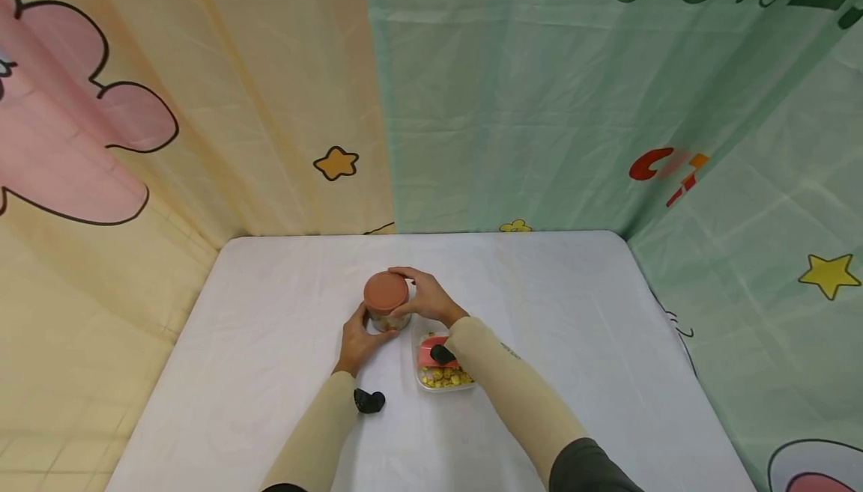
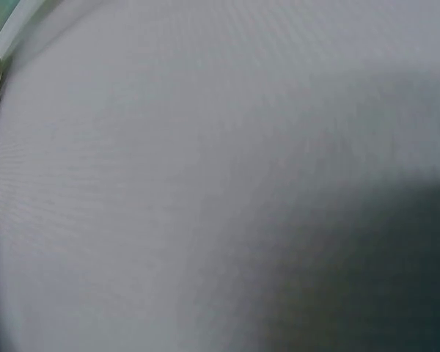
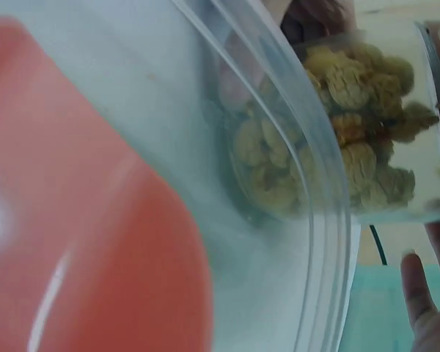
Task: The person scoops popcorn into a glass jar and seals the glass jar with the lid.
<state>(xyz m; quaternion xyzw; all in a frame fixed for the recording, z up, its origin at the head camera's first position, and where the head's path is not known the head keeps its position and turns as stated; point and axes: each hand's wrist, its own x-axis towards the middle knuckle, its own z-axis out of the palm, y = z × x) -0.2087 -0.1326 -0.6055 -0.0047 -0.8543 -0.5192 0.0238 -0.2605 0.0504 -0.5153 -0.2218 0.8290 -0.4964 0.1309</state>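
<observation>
A clear jar [image 1: 389, 323] with a reddish-brown lid [image 1: 386, 291] stands near the middle of the white table. Its contents are wrinkled, yellowish-brown dried pieces [image 3: 359, 165], seen through the wall in the right wrist view. My left hand [image 1: 359, 342] holds the jar's body low on the left and near side. Around the lid's right side, my right hand [image 1: 433, 300] grips with thumb and fingers. The left wrist view shows mostly blurred white cloth, with a sliver of the jar at its left edge.
Below my right forearm sits a clear plastic container [image 1: 419, 380] with small yellow pieces [image 1: 445, 378] and a pinkish-red plastic piece [image 3: 117, 235], perhaps a scoop. Black wrist cameras [image 1: 369, 401] hang from the sleeves. Printed curtains [image 1: 499, 102] enclose the table's back and sides.
</observation>
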